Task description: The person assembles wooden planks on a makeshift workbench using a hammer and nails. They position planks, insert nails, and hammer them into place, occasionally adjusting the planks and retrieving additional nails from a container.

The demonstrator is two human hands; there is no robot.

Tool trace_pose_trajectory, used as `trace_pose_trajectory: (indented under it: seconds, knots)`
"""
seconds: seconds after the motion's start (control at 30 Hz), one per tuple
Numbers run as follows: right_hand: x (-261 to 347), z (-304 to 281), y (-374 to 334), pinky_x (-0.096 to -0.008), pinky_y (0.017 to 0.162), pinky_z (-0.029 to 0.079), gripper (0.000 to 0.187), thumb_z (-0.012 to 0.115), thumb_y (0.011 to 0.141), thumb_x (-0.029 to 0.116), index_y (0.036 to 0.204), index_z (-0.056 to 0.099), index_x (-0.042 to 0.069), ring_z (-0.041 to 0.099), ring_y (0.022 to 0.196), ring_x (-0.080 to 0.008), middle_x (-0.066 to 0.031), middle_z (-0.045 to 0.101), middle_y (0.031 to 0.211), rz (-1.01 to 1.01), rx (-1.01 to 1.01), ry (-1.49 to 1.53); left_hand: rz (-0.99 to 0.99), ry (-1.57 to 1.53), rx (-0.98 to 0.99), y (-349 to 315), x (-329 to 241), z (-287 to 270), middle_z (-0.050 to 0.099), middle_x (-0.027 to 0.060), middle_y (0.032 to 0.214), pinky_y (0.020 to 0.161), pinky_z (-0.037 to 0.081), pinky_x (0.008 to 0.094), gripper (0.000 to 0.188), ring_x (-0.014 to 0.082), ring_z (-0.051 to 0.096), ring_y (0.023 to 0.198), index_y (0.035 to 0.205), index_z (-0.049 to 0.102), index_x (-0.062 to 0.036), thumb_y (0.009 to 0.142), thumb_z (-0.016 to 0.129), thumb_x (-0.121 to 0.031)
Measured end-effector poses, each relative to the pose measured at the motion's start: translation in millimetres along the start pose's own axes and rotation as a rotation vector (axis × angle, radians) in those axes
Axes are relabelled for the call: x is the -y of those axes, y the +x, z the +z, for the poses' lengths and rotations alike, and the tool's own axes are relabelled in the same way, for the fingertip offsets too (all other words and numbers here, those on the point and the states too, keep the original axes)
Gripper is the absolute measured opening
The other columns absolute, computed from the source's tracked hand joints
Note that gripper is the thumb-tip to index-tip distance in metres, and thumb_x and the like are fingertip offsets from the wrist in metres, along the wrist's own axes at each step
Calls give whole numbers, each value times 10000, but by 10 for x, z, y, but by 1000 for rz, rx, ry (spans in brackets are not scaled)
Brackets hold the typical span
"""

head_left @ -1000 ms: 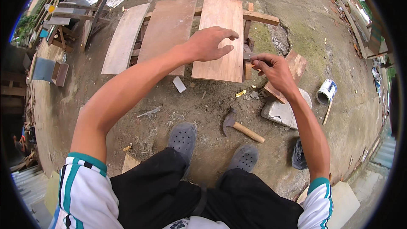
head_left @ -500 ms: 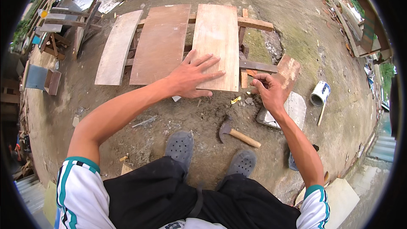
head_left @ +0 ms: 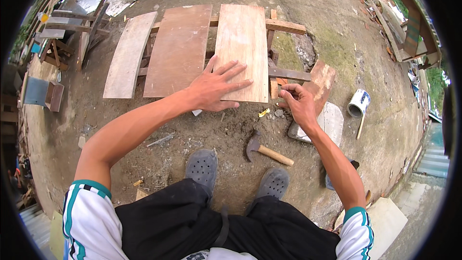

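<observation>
My left hand lies flat with spread fingers on the lower part of a pale plywood board, its thumb along the near edge. Just off that board's right near corner is my right hand. Its thumb and forefinger are closed in a pinch, and whatever they hold is too small to make out. Left of the pale board lie a brown plywood board and a narrower greyish board. All three rest across a low frame of wooden strips, partly hidden under them.
A claw hammer lies on the ground before my feet. By my right forearm are a concrete block, a worn wood piece and a tipped white can with a stick. Scrap wood stands at the far left.
The view has shifted slightly, moving the scene a little to the left in the picture. Both hands keep nearly the same place and pose by the pale board.
</observation>
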State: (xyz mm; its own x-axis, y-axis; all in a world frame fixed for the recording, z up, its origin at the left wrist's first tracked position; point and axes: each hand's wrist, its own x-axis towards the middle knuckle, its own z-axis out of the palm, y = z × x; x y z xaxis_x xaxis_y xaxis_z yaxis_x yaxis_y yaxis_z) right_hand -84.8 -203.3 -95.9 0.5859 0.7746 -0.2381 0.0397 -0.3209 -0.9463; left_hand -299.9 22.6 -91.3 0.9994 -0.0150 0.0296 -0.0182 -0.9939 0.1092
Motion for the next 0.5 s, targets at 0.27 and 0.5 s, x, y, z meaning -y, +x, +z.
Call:
trace_pose_trajectory:
  seconds: [0.27, 0.5]
  knots:
    - [150, -25, 66, -264, 687, 576, 207, 686, 997, 151, 1148, 721, 14, 679, 853, -100, -42, 731, 932, -32, -9, -128, 17, -50, -96, 42, -51, -120, 391, 108, 1582, 1221, 169, 646, 649, 335, 309, 1497, 1477, 517, -254, 919, 645, -562]
    - [435, 190, 386, -280, 746, 552, 219, 682, 984, 130, 1158, 736, 8, 718, 846, -126, -77, 774, 957, -211, -29, -114, -10, -306, -341, 510, -65, -59, 682, 108, 1140, 952, 513, 420, 230, 298, 631, 1103, 1055, 681, -61, 865, 720, -186]
